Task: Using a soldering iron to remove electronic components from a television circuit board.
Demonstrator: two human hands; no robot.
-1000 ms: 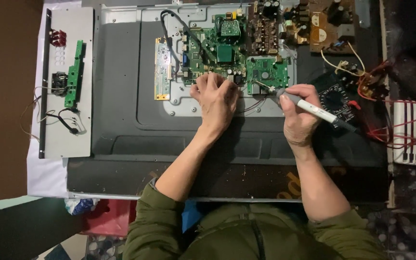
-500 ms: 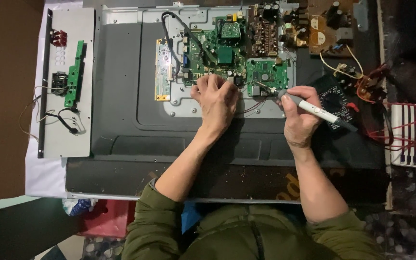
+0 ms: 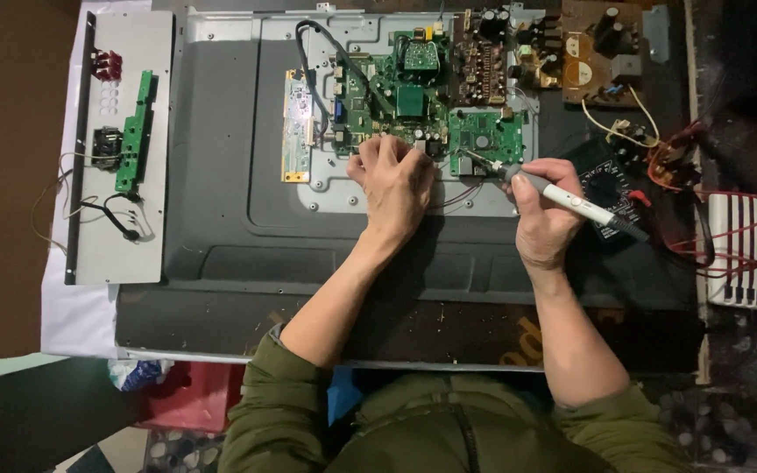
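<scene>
While both hands work at the far middle, a dark panel back point(image 3: 221, 175) lies flat.

Left hand point(image 3: 396, 180) rests fingers curled on the large green circuit board point(image 3: 396, 88) (gripping nothing I can see); right hand point(image 3: 545, 215) is closed round a white soldering iron point(image 3: 562, 194), its tip touching the smaller green board point(image 3: 486, 136).

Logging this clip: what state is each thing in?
Grey flat-screen back panel: cover off, boards exposed.
Green main circuit board: mounted, left hand pressing on its lower edge.
White pen-shaped soldering iron: gripped by right hand, tip at small green board.
</scene>
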